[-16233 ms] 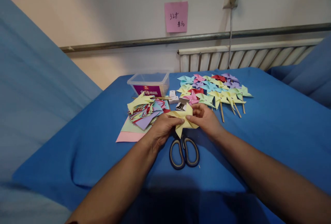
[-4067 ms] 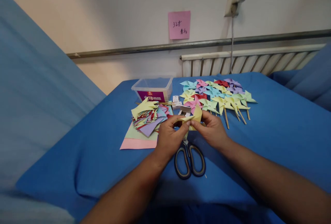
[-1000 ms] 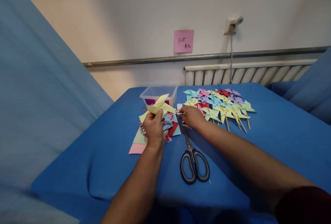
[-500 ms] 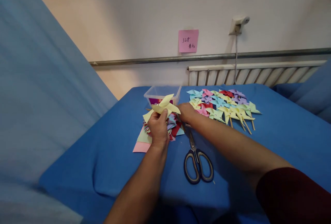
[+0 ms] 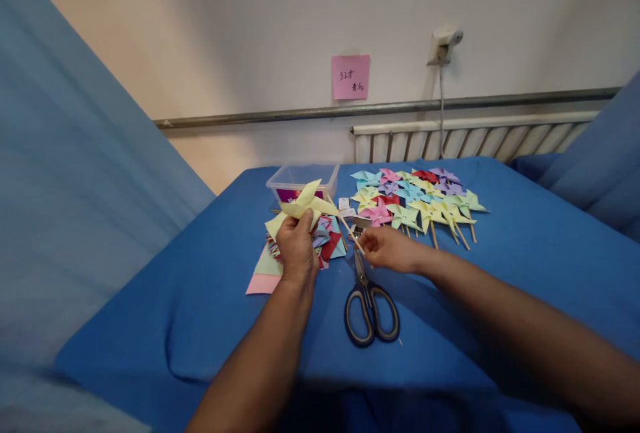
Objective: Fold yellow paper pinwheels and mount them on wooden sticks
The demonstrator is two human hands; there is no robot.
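A pale yellow paper pinwheel (image 5: 303, 201) is pinched between the thumb and fingers of my left hand (image 5: 296, 246), above a pile of coloured paper pieces (image 5: 330, 240). My right hand (image 5: 383, 248) is closed on the lower end of a thin wooden stick (image 5: 350, 230). The stick slants up to the left, its upper end close to the pinwheel's right blade; I cannot tell if they touch. Just below my right hand lies a pair of scissors (image 5: 367, 290) with dark handles. Small white boxes (image 5: 345, 206) sit behind the stick.
A clear plastic box (image 5: 305, 176) stands behind the paper pile. Finished pinwheels (image 5: 413, 196) on sticks cover the table's back right. Pink and green sheets (image 5: 263, 283) lie under the pile. Blue curtains (image 5: 75, 173) hang at the sides, and a radiator (image 5: 480, 136) lines the wall.
My right hand has come back toward me from behind the paper pile, bringing the wooden stick into sight. My left hand still holds the yellow pinwheel. The whole view has shifted slightly.
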